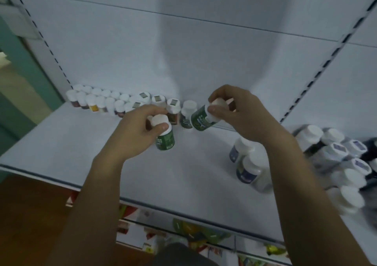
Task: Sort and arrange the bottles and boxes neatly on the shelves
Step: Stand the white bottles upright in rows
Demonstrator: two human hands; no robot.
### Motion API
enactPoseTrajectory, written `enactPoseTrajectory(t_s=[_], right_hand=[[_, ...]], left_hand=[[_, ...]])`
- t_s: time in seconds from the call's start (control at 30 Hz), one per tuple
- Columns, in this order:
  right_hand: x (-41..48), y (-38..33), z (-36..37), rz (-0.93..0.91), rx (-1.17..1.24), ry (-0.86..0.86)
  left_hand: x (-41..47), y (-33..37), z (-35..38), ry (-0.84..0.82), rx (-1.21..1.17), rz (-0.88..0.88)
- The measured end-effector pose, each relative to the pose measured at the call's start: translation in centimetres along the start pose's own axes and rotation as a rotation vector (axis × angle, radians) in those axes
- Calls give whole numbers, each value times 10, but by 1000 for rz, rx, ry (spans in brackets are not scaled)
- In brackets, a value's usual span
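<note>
Nearest to me, below both grips, bright packs (193, 235) lay on a lower shelf. Above them was the white shelf (61, 143). Just beside the right arm, nearer than the right grip, stood two blue-label bottles (248, 167), touching each other. Further right of that grip was a blurry bunch of white-capped bottles (342, 157).

The left grip (140, 127) was clamped on a green bottle (166, 139), with thumb and fingers curled round its white cap. That bottle was upright. I could not tell if its bottom touched the shelf.

The right grip (234, 110), a bit further back, was clamped on a second green bottle (201, 120) at its cap end. This one was tilted, its bottom pointing toward the left grip.

Between the two grips, just behind them, a third green bottle (187, 114) stood upright. Behind and left of the left grip, a row of small bottles (98, 100) ran along the back wall.
</note>
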State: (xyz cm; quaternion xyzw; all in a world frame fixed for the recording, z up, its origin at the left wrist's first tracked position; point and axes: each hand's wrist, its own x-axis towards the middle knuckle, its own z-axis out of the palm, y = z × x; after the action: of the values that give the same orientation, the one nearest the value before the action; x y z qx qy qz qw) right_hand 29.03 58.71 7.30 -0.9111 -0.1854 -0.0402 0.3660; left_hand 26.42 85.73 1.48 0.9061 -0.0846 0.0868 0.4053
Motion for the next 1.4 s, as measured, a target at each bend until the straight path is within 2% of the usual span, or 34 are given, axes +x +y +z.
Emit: enactPoseTrajectory(t_s=[0.13, 0.37, 0.5, 0.63, 0.77, 0.87, 0.9, 1.03, 1.13, 1.23, 1.4], right_hand=[[14, -6, 36, 75, -191, -112], [24, -10, 80, 133, -135, 63], [29, -9, 89, 216, -100, 122], [29, -2, 96, 258, -77, 126], [19, 0, 102, 307, 67, 244], [2, -6, 104, 190, 94, 424], [-3, -10, 101, 155, 132, 411], [-15, -22, 88, 43, 156, 82], [-19, -19, 80, 30, 176, 157], [-24, -10, 64, 73, 241, 258], [-21, 2, 41, 139, 217, 244]], left_hand=[[2, -29, 2, -52, -14, 11], [-5, -52, 29, 38, -202, 126], [-11, -61, 34, 47, -353, 66], [-12, -62, 34, 21, -365, 69], [-14, -61, 32, -51, -259, 69], [-16, -54, 34, -41, -291, 89], [-15, -48, 35, -41, -309, 110], [-9, -18, 39, -85, -344, 222], [-3, -9, 46, -58, -398, 243], [-4, -14, 55, 61, -417, 221], [-3, -20, 81, 219, -393, 231]])
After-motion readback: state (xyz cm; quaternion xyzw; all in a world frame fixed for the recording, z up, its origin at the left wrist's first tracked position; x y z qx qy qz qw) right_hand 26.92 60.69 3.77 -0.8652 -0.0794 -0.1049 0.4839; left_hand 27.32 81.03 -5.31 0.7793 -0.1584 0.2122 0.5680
